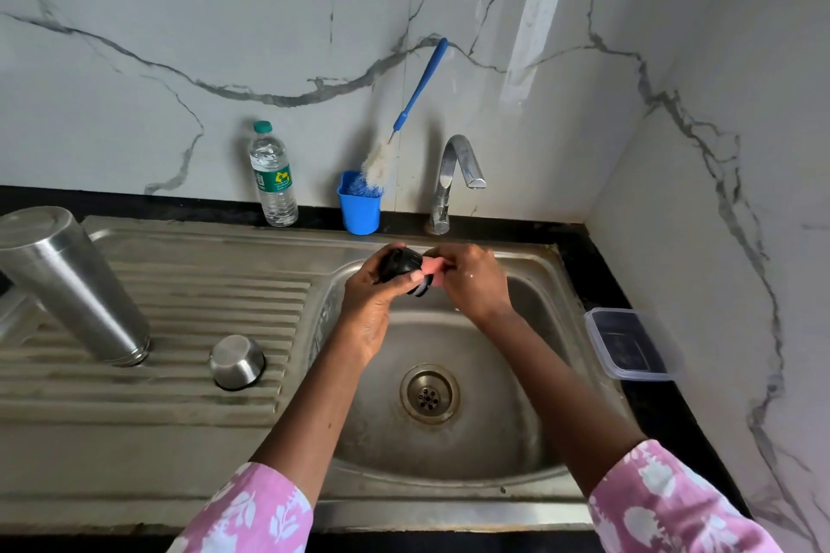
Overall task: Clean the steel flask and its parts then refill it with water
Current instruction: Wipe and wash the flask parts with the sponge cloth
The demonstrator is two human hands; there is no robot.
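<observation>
Reaching forward over the basin of the steel sink (530, 265), both forearms come up from pink floral sleeves and meet just below the tap (453, 175), the left hand (373, 292) with its palm turned toward the right and its fingers curled tight around a black stopper (402, 267), the thumb lying across the stopper's lower edge, while the right hand (471, 283) faces it with knuckles up and fingertips pinched together on something small and pink (429, 267) pressed against the stopper's side (whether it is a sponge or a cloth cannot be told); the stopper is round, dark and ribbed, mostly hidden by the fingers, with a bluish-black rim showing beneath the left thumb, and it is held in the air above the far part of the basin, well above the drain (429, 393); the steel flask (72, 283) stands mouth-down on the ridged draining board at the left, its brushed body leaning in the wide view, and the small steel cup (237, 360) sits upside down just beside it on the same ridges; behind, on the black counter edge, stand a water bottle (273, 175) and a blue holder (359, 209) with a bottle brush (395, 148) leaning on the marble wall, and a clear lidded box (629, 343) lies to the right of the sink
</observation>
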